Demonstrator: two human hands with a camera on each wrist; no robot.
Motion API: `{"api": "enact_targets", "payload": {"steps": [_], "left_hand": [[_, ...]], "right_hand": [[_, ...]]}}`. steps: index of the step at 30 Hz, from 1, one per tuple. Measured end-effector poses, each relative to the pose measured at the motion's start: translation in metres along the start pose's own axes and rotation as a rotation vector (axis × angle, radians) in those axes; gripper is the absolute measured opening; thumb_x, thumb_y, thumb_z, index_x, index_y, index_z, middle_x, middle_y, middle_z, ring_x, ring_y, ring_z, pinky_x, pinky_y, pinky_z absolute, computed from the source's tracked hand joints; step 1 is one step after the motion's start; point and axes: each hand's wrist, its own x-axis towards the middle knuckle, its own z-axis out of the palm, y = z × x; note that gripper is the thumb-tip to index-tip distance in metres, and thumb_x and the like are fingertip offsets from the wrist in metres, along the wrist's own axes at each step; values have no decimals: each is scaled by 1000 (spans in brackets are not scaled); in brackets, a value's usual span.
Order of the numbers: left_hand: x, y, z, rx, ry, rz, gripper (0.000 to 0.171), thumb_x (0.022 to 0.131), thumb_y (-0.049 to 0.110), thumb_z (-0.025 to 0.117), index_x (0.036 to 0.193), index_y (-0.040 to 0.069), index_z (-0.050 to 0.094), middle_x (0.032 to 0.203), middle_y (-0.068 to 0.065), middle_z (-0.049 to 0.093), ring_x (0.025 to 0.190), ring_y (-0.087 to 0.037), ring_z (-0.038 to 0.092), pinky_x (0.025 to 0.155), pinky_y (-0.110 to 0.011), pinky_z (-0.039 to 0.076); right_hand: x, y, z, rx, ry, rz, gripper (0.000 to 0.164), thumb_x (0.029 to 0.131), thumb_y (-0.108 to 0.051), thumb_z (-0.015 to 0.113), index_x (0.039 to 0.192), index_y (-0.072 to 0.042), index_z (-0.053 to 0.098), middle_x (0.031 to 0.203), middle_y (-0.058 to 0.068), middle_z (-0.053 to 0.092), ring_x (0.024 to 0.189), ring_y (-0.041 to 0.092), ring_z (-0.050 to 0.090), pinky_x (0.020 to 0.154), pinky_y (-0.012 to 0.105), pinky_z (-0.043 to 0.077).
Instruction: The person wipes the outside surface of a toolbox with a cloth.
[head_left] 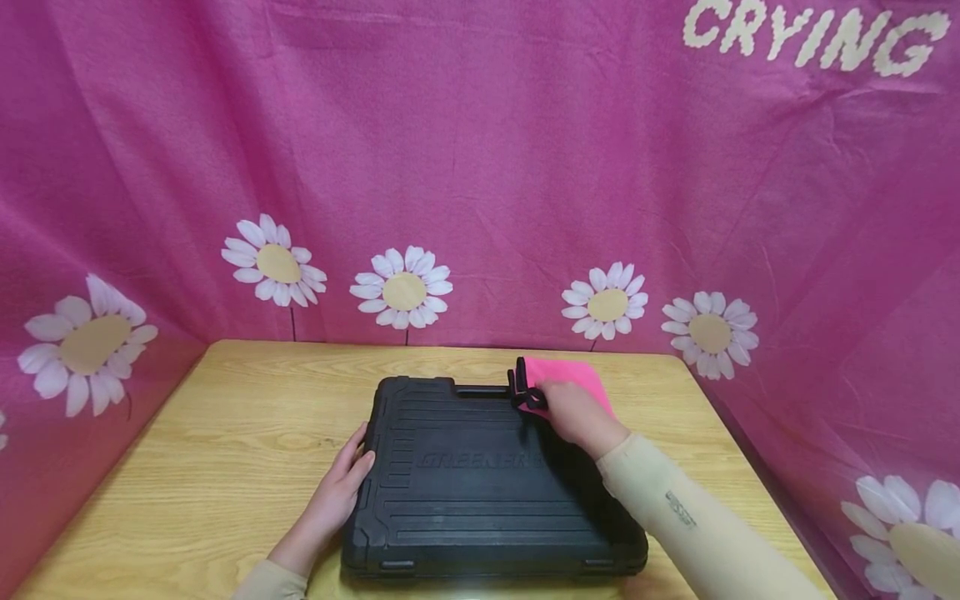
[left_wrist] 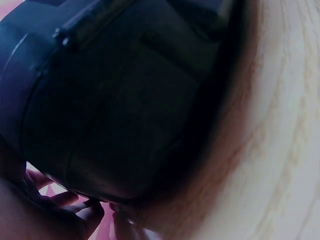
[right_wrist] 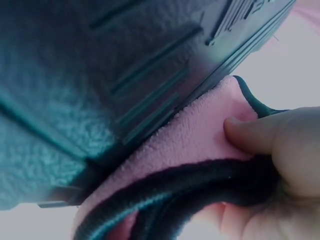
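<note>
Head view: right hand (head_left: 577,417) pinches a pink, black-edged cloth (head_left: 581,377) at one o'clock on a black hard-shell carrying case (head_left: 480,483); left hand (head_left: 337,492), unclenched, touches its nine-o'clock side.

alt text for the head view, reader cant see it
A right hand holds a pink, black-edged cloth at the far edge of a rectangular, ridged black case on a pale wooden table; the left hand touches the case's left side.

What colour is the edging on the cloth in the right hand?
Black edging on pink cloth; it shows best in the right wrist view.
</note>
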Motion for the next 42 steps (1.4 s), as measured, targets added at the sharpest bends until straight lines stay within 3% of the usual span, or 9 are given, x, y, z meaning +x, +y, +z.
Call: {"api": "enact_targets", "payload": {"steps": [11, 19, 25, 27, 29, 33, 36, 42], "left_hand": [[2, 3, -1, 6, -3, 8, 62, 113, 23, 39, 166, 9, 11, 167, -30, 21, 152, -47, 30, 120, -60, 33], [5, 4, 2, 2, -5, 39, 61, 113, 20, 39, 165, 6, 13, 164, -32, 25, 147, -48, 38, 116, -58, 39], [2, 2, 2, 12, -9, 2, 62, 113, 23, 39, 166, 8, 12, 166, -31, 21, 149, -49, 34, 118, -60, 36], [1, 2, 2, 22, -2, -16, 62, 113, 24, 39, 166, 10, 12, 168, -29, 18, 152, -48, 29, 120, -61, 32], [1, 2, 1, 22, 0, -27, 62, 113, 25, 39, 166, 11, 12, 169, -28, 15, 154, -48, 23, 121, -63, 28], [2, 1, -1, 23, -3, -28, 63, 113, 26, 39, 166, 10, 11, 169, -28, 13, 155, -48, 21, 122, -63, 26], [2, 0, -2, 27, -1, -27, 63, 113, 26, 39, 166, 11, 11, 169, -28, 13, 155, -48, 21, 122, -63, 26], [3, -1, -3, 26, -8, -16, 63, 113, 28, 39, 167, 11, 11, 170, -27, 14, 155, -47, 21, 121, -63, 28]], "right_hand": [[15, 9, -1, -39, 10, -5, 7, 96, -2, 67, 91, -2, 62, 81, 13, 66, 75, 27, 64, 80, 44, 59], [19, 14, -4, -30, 41, -34, 15, 96, -3, 67, 84, -5, 59, 77, 12, 66, 77, 31, 67, 79, 46, 58], [16, 14, -2, -73, -47, -19, 9, 94, -1, 68, 87, -3, 61, 80, 12, 62, 76, 29, 64, 81, 44, 58], [15, 13, 0, -72, -82, -25, 7, 94, -2, 67, 99, 3, 66, 91, 18, 67, 85, 33, 68, 88, 45, 58], [14, 13, 0, -66, -109, -34, 25, 94, -1, 66, 117, 9, 66, 111, 25, 69, 100, 38, 70, 97, 47, 56], [12, 12, 2, -29, -185, -3, 53, 95, -1, 62, 145, 11, 50, 151, 34, 47, 136, 49, 52, 116, 53, 42], [9, 11, 3, -5, -219, 16, 56, 97, -3, 60, 150, 10, 43, 158, 35, 37, 144, 54, 40, 120, 56, 35], [1, 7, 2, 9, -204, 10, 58, 98, -4, 60, 151, 9, 42, 160, 34, 34, 145, 57, 36, 119, 58, 35]]}}
